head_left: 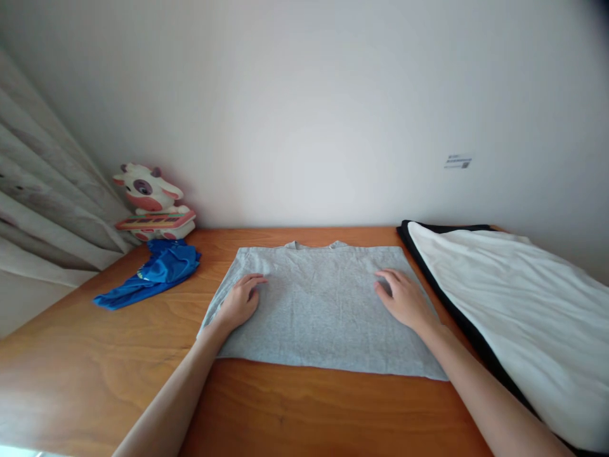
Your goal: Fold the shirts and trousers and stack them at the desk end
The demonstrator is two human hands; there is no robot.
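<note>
A grey T-shirt (314, 311) lies spread on the wooden table, its sides tucked in and its collar edge toward the wall. On its left part rests my left hand (240, 301), fingers stretched out and pointing inward. My right hand (402, 295) lies on the right part in much the same way, thumb and fingers apart. Neither hand has anything in its grasp. Whether the palms press on the cloth is hidden from this angle.
To the left, a crumpled blue garment (166, 270) lies before a cow-shaped toy keyboard (155, 206) near a curtain (42, 184). White cloth (523, 304) over black cloth (457, 311) covers the right side. A wall (304, 114) stands behind the wooden table (304, 412).
</note>
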